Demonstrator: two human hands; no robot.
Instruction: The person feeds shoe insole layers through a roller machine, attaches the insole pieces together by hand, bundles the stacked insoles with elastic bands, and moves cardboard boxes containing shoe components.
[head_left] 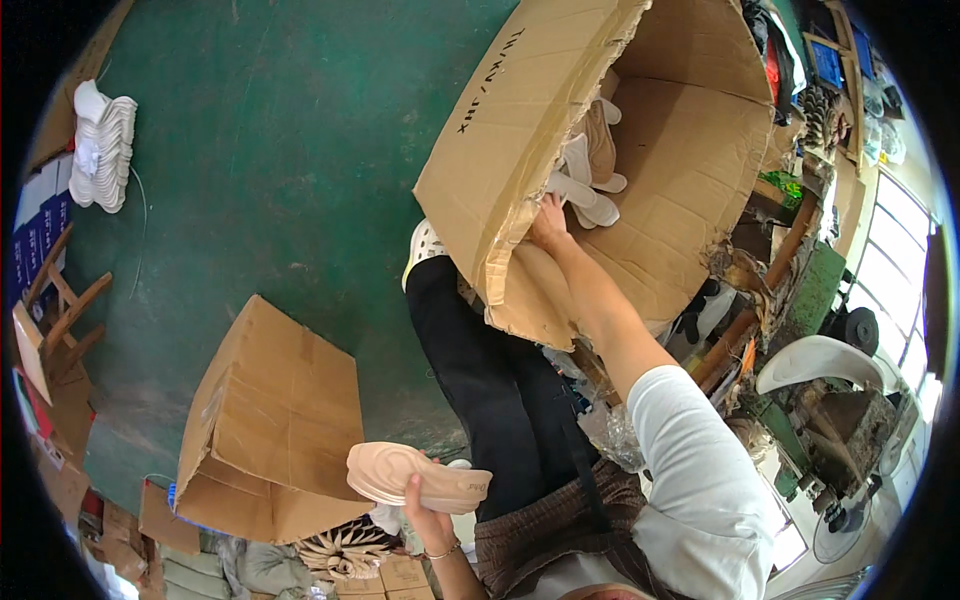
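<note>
My left hand (430,523) is closed around beige shoe soles (415,478), apparently a stacked pair, with the thumb over their near side. They are held up beside the open end of a smaller carton (290,400). My right arm reaches into a large open carton (690,150). Inside it, my right hand (548,220) has its fingers curled at the end of a white shoe sole (585,198); some fingertips are hidden. Further white soles and a beige sole (600,145) lie in a loose pile just beyond that hand.
A stack of white soles (103,150) rests on the green floor (290,150) at far left. Below it stands a wooden stool (60,320). A dirty machine (840,420) and a white curved seat (820,363) are at right. Several bundled soles (345,550) lie at the lower edge.
</note>
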